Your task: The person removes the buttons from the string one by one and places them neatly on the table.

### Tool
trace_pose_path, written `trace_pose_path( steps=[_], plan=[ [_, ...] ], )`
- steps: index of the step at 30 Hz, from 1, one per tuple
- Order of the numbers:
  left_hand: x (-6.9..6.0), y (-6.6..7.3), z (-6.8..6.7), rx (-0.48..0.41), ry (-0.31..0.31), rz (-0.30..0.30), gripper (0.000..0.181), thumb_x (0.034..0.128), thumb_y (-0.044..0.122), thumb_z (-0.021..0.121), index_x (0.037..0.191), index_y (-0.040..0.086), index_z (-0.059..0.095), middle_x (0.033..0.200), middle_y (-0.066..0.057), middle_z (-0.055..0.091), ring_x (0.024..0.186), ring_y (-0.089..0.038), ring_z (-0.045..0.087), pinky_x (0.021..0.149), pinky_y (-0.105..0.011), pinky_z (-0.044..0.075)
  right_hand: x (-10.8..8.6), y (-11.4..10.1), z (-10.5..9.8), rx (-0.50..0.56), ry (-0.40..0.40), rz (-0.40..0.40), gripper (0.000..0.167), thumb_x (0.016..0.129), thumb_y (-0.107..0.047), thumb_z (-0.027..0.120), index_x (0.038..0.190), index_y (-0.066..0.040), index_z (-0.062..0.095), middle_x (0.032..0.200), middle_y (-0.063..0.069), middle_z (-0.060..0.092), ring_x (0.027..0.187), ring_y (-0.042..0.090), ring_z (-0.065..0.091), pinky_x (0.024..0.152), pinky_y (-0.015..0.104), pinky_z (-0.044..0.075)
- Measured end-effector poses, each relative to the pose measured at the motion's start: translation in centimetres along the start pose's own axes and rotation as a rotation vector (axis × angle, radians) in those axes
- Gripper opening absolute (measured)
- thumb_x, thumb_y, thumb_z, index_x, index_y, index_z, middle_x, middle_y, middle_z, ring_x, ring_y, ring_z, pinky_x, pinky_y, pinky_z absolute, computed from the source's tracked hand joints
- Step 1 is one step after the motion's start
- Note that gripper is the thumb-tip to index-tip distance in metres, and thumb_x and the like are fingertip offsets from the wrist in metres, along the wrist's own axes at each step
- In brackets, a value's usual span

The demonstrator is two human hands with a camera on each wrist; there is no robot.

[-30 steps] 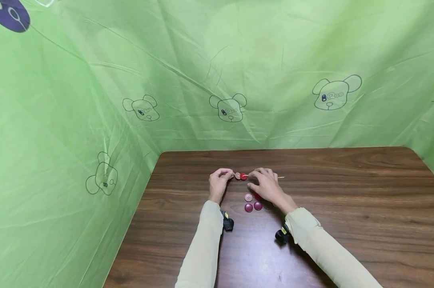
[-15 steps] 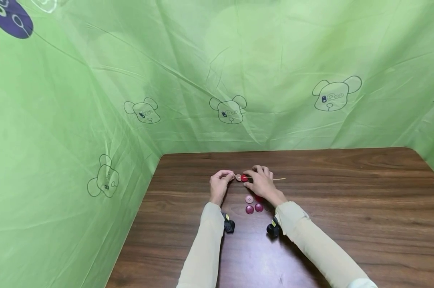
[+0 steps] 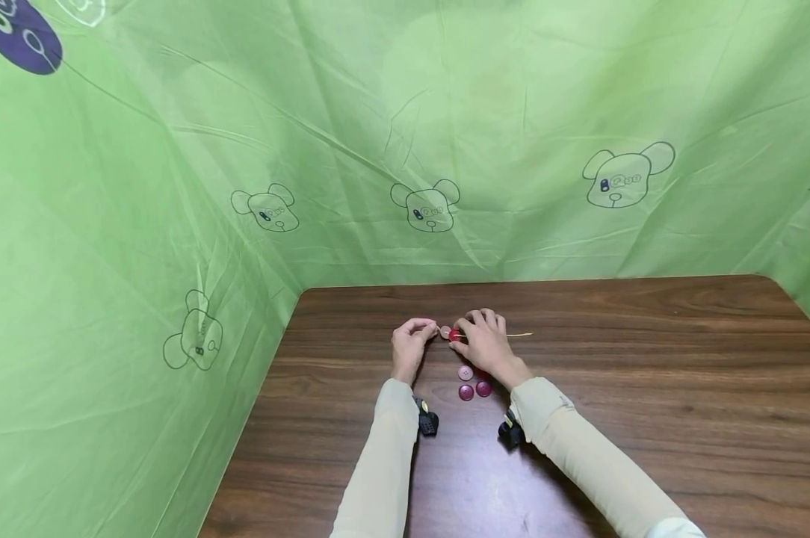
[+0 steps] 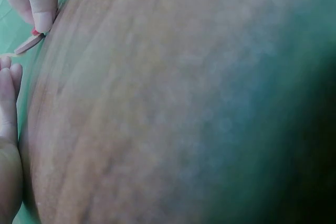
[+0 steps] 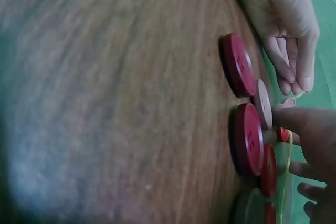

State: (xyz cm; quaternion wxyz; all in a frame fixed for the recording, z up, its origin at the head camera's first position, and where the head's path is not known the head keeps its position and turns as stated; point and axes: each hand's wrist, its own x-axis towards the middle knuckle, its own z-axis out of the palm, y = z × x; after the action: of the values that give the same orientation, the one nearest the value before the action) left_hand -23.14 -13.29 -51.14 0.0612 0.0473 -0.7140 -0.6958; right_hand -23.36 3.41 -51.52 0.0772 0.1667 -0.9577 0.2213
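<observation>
My left hand [image 3: 408, 347] pinches one end of a yellowish string [image 3: 521, 335] between thumb and fingertips. Just right of those fingertips is a pale pink button [image 3: 445, 332] on the string, with a red button [image 3: 453, 335] beside it. Thumb and forefinger of my right hand [image 3: 489, 345] pinch the red button, and its other fingers are spread. From there the string trails out to the right. Nearer the wrists lie a loose pink button [image 3: 465, 373] and two magenta buttons [image 5: 249, 139]. Another red button [image 5: 269, 170] is partly covered by the right hand in the head view.
A greyish-green button [image 5: 249, 208] and a further red button [image 5: 270, 214] lie at the lower edge of the right wrist view. The brown wooden table [image 3: 647, 373] is bordered by green cloth [image 3: 512, 149] at the back and left.
My right hand has moved left along the string and now pinches the red button, which has shifted slightly. The left hand keeps its pinch almost in place.
</observation>
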Motion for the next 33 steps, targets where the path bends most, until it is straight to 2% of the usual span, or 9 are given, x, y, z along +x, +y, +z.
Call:
trace_pose_path(
  steps=[3, 6, 12, 14, 19, 27, 33],
  plan=[
    [-0.1, 0.1, 0.0, 0.002, -0.009, 0.004, 0.019, 0.0873, 0.001, 0.066, 0.098, -0.015, 0.067, 0.094, -0.031, 0.068, 0.092, -0.041, 0.068, 0.084, -0.047, 0.055, 0.0, -0.2, 0.1, -0.037, 0.023, -0.037, 0.027, 0.083, -0.032, 0.074, 0.101, -0.013, 0.067, 0.117, 0.013, 0.058, 0.118, 0.035, 0.042, 0.098, 0.052, 0.029],
    [0.0, -0.3, 0.0, -0.006, -0.019, -0.008, 0.02, 0.0874, 0.002, 0.067, 0.099, -0.014, 0.067, 0.095, -0.031, 0.068, 0.093, -0.042, 0.067, 0.086, -0.048, 0.055, 0.0, -0.1, 0.1, -0.017, 0.022, -0.042, 0.025, 0.083, -0.03, 0.073, 0.099, -0.013, 0.068, 0.116, 0.011, 0.059, 0.117, 0.035, 0.043, 0.097, 0.052, 0.03],
    [1.0, -2.6, 0.0, -0.029, 0.011, -0.017, 0.017, 0.086, 0.004, 0.069, 0.096, -0.01, 0.07, 0.091, -0.026, 0.07, 0.087, -0.032, 0.071, 0.081, -0.04, 0.058, -0.3, 0.7, 0.0, 0.142, 0.009, 0.019, 0.028, 0.084, -0.035, 0.072, 0.104, -0.017, 0.07, 0.12, 0.012, 0.059, 0.118, 0.037, 0.044, 0.096, 0.054, 0.03],
    [1.1, -2.9, 0.1, -0.02, 0.029, -0.016, 0.016, 0.0855, 0.006, 0.07, 0.094, -0.007, 0.071, 0.089, -0.023, 0.072, 0.084, -0.027, 0.072, 0.078, -0.036, 0.058, -0.4, 0.9, -0.3, 0.185, 0.01, 0.025, 0.029, 0.085, -0.036, 0.071, 0.106, -0.018, 0.07, 0.121, 0.013, 0.059, 0.119, 0.038, 0.044, 0.096, 0.055, 0.03],
    [1.3, -3.1, 0.1, -0.009, 0.044, -0.011, 0.016, 0.0851, 0.007, 0.071, 0.094, -0.006, 0.071, 0.088, -0.019, 0.073, 0.081, -0.021, 0.072, 0.076, -0.03, 0.059, -0.5, 1.5, -0.9, 0.229, 0.009, 0.041, 0.029, 0.086, -0.037, 0.07, 0.109, -0.019, 0.07, 0.123, 0.013, 0.058, 0.121, 0.039, 0.042, 0.096, 0.054, 0.03],
    [1.3, -2.9, 0.1, -0.026, 0.037, -0.007, 0.015, 0.0843, 0.004, 0.071, 0.094, -0.007, 0.07, 0.091, -0.025, 0.071, 0.085, -0.031, 0.071, 0.079, -0.035, 0.059, -1.0, 2.5, -1.5, 0.246, 0.019, 0.06, 0.03, 0.085, -0.037, 0.071, 0.109, -0.018, 0.069, 0.123, 0.013, 0.058, 0.121, 0.039, 0.043, 0.094, 0.054, 0.03],
    [1.4, -2.9, 0.1, -0.013, 0.047, -0.001, 0.011, 0.0833, 0.006, 0.073, 0.09, -0.003, 0.072, 0.088, -0.02, 0.072, 0.082, -0.026, 0.072, 0.076, -0.031, 0.059, -1.2, 3.4, -1.5, 0.251, 0.051, 0.059, 0.03, 0.084, -0.036, 0.073, 0.108, -0.019, 0.069, 0.121, 0.012, 0.06, 0.118, 0.039, 0.044, 0.093, 0.053, 0.032]
  ],
)
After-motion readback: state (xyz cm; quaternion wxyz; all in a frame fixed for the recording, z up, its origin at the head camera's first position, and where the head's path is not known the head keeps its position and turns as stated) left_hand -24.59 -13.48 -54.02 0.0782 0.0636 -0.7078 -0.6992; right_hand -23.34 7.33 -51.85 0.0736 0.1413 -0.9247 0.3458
